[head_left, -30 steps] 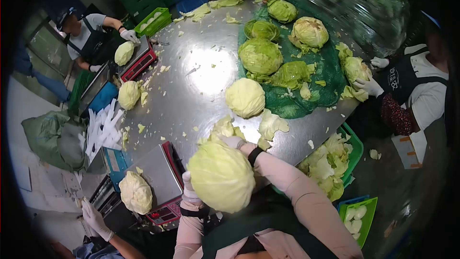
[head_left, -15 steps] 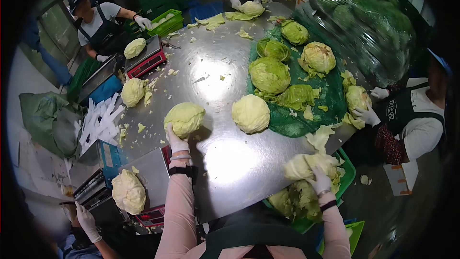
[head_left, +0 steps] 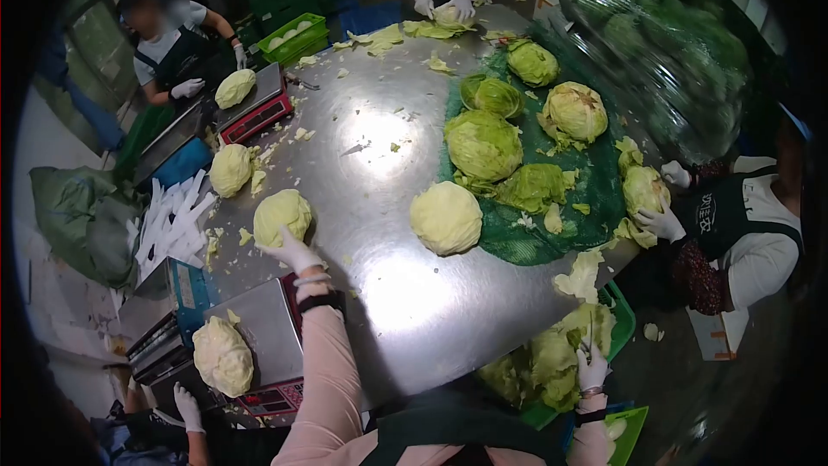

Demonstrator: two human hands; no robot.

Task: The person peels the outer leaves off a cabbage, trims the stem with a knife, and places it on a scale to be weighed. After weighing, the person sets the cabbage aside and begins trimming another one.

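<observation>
My left hand (head_left: 293, 252), in a white glove, is against the near side of a trimmed pale green cabbage (head_left: 283, 214) at the table's left. Its thumb and fingers press on the head. At the lower right, my gloved right hand (head_left: 592, 369) is closed round what looks like a small knife (head_left: 591, 328), its thin blade pointing up. Behind and beside that hand, loose outer cabbage leaves (head_left: 552, 358) fill a green crate (head_left: 623, 315) below the table's edge. Another pale cabbage (head_left: 446, 218) sits between my hands, mid-table.
Untrimmed cabbages (head_left: 483, 145) lie on green netting (head_left: 526, 237) on the metal table (head_left: 388, 207). Scales (head_left: 259, 328) stand at the left, one bearing a cabbage (head_left: 222, 355). Co-workers stand around; one at right holds a cabbage (head_left: 645, 190). Wrapped produce (head_left: 655, 52) is at the back right.
My left hand has carried the cabbage leftward across the table. My right hand has drawn down toward me, and the leaves it was over have dropped into the crate.
</observation>
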